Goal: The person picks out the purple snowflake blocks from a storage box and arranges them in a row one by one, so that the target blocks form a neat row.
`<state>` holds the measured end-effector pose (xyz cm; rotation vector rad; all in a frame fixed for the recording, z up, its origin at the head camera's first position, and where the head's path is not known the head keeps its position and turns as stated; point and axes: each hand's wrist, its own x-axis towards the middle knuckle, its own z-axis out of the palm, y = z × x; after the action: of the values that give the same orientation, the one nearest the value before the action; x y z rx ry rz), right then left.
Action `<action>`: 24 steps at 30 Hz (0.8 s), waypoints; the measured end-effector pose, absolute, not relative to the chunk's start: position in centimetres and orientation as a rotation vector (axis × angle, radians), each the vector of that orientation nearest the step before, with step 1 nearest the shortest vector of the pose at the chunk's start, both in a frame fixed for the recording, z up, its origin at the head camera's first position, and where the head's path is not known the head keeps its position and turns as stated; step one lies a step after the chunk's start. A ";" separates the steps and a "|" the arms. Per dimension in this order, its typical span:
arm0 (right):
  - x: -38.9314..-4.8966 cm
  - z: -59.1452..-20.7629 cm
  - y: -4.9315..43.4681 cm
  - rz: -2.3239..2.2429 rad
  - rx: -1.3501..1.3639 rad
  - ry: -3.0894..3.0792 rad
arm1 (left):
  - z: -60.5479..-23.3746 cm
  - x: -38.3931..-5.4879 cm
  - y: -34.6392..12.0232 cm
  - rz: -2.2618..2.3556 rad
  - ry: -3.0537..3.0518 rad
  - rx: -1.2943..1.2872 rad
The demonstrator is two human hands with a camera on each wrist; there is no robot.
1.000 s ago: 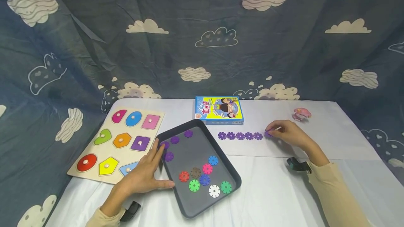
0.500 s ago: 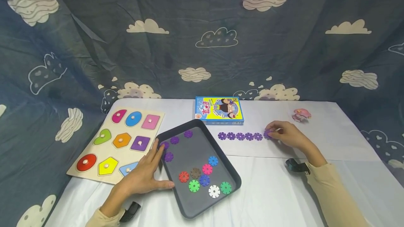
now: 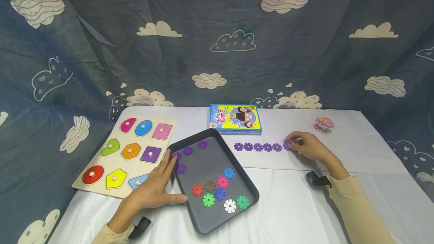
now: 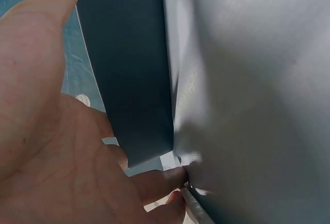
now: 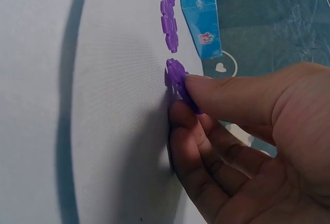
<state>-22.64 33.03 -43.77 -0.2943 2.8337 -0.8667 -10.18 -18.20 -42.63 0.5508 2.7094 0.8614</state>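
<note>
My right hand (image 3: 309, 146) pinches a purple notched plastic disc (image 5: 178, 72) between thumb and fingers, at the right end of a row of purple discs (image 3: 258, 147) on the white cloth. In the right wrist view the disc is tilted, its lower edge close to the cloth and a small gap from the row. My left hand (image 3: 154, 185) rests spread along the left side of the dark grey tray (image 3: 251, 183), fingertips over its rim and thumb at its outer wall. Several purple discs (image 3: 188, 150) lie in the tray's far left part, one partly under the fingertips.
Discs of other colours, among them a white disc (image 3: 230, 206) and a red disc (image 3: 197, 190), lie in the tray's near half. A wooden shape board (image 3: 112, 161) is at left. Behind the row are a blue card box (image 3: 235, 119) and a pink toy figure (image 3: 324, 123).
My right hand has shifted very slightly left, bringing the pinched disc a little nearer the row's end and showing more of its face. The left hand and tray have stayed put.
</note>
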 end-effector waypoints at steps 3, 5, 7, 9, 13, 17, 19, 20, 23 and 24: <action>-22.7 -43.8 33.0 -0.863 -0.306 2.841 | -42.6 -10.2 -18.2 0.863 2.712 0.551; -22.7 -43.8 33.0 -0.861 -0.316 2.843 | -42.8 -10.2 -18.2 0.863 2.709 0.549; -22.7 -43.9 33.0 -0.855 -0.326 2.845 | -42.9 -10.2 -18.2 0.864 2.707 0.545; -22.8 -44.0 33.0 -0.853 -0.327 2.844 | -43.0 -10.2 -18.2 0.863 2.706 0.543; -22.9 -44.1 33.0 -0.848 -0.330 2.850 | -43.1 -10.2 -18.2 0.861 2.708 0.541; -22.9 -44.2 32.9 -0.839 -0.313 2.861 | -43.1 -10.2 -18.2 0.861 2.706 0.533; -22.9 -44.2 32.9 -0.834 -0.303 2.864 | -43.0 -10.2 -18.2 0.860 2.704 0.530; -22.8 -44.2 32.8 -0.834 -0.300 2.864 | -43.0 -10.2 -18.2 0.859 2.703 0.529; -22.8 -44.1 32.6 -0.831 -0.291 2.865 | -43.0 -10.2 -18.1 0.859 2.702 0.526; -22.8 -44.1 32.6 -0.830 -0.293 2.865 | -43.0 -10.2 -18.1 0.859 2.702 0.526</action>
<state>-22.78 32.55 -44.09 -0.2927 2.8647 -0.8304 -10.20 -18.14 -43.01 0.5263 2.7022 0.8586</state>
